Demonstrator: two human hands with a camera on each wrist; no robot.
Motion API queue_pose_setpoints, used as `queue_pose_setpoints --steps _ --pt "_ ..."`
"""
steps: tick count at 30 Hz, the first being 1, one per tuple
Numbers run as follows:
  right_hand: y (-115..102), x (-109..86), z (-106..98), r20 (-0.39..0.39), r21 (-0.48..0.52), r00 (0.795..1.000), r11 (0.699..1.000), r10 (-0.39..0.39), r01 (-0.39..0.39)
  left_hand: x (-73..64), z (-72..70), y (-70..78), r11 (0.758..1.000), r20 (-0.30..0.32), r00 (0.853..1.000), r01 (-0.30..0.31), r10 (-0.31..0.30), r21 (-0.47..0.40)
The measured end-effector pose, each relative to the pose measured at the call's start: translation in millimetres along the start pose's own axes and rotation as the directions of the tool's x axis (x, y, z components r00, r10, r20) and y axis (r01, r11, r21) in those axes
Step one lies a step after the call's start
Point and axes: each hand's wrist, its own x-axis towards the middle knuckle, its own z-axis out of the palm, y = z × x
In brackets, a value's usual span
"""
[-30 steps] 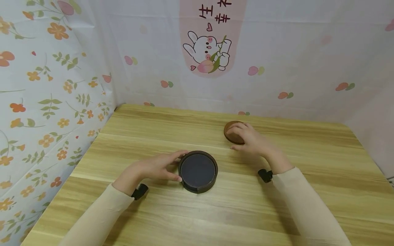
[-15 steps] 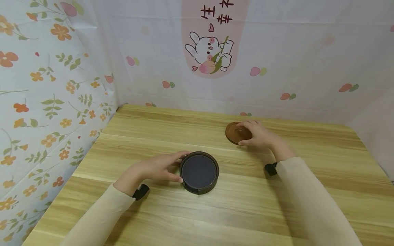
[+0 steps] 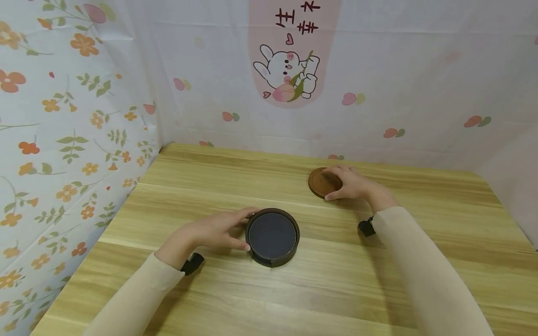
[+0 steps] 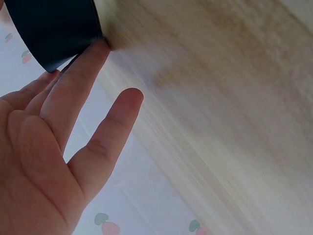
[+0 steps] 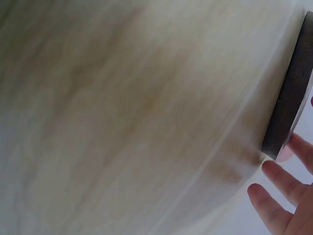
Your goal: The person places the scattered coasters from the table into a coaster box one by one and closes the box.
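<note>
A dark round coaster holder (image 3: 272,235), with a low rim and a blue-grey floor, rests mid-table. My left hand (image 3: 212,232) lies at its left side, thumb tip near the front rim and other fingers near the back. In the left wrist view a fairly straight finger meets the dark wall (image 4: 54,29), while another finger stands apart. Further back, my right hand (image 3: 350,182) holds a brown round coaster (image 3: 320,183) by its right side, fingers at the far side and thumb at the near edge. Its thick dark edge (image 5: 291,88) shows in the right wrist view.
The pale wooden table (image 3: 201,182) ends at a white printed cloth (image 3: 391,84) behind it. Another cloth with orange flowers (image 3: 84,116) hangs at the left. A black wrist camera (image 3: 366,227) juts out beneath the right wrist.
My right hand has shifted slightly right over the brown coaster, uncovering more of its left part. The coaster now looks flat and even. The left hand has barely moved.
</note>
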Motion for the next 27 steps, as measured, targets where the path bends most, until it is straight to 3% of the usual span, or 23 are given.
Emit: queue_pose_setpoints --steps 13,27 --pt "-1 6.3 5 0.005 -0.035 1.000 0.999 0.011 -0.011 0.7 0.2 1.6 1.000 0.005 1.000 0.009 -0.009 0.002" --pt "-1 -6.7 6 0.005 -0.011 1.000 1.000 -0.002 0.002 1.5 -1.8 1.3 1.000 0.014 1.000 0.000 0.000 -0.009"
